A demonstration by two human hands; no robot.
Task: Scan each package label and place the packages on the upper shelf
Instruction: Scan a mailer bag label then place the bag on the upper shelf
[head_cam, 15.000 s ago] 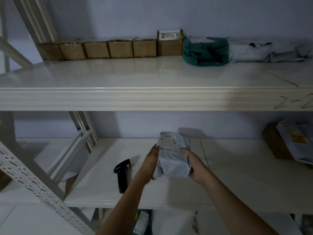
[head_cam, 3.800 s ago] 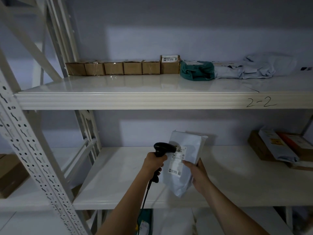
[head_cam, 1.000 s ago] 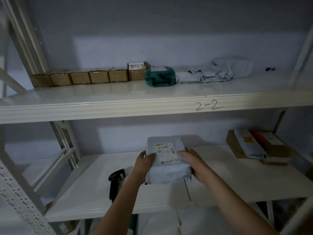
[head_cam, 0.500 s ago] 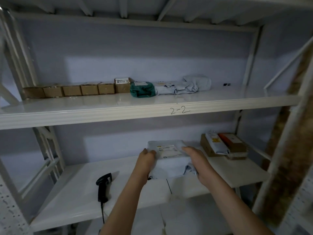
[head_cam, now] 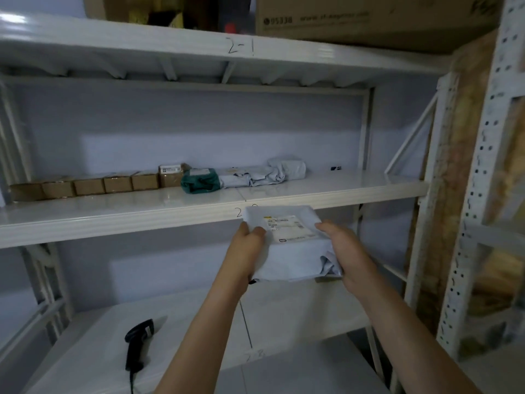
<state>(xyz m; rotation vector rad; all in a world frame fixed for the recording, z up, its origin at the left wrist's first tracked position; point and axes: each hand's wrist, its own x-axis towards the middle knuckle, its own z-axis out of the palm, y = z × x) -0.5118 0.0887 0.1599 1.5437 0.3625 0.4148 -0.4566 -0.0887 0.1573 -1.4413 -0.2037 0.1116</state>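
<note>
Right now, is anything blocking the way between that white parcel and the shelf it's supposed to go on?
Nothing visible does. Both hands hold the white package just in front of the upper shelf edge. The bare shelf surface right of the grey mailer bags lies open behind it.

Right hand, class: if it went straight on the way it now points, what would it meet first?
Probably the front edge of the upper shelf; the right hand grips the white package just below it. Depth is unclear.
</note>
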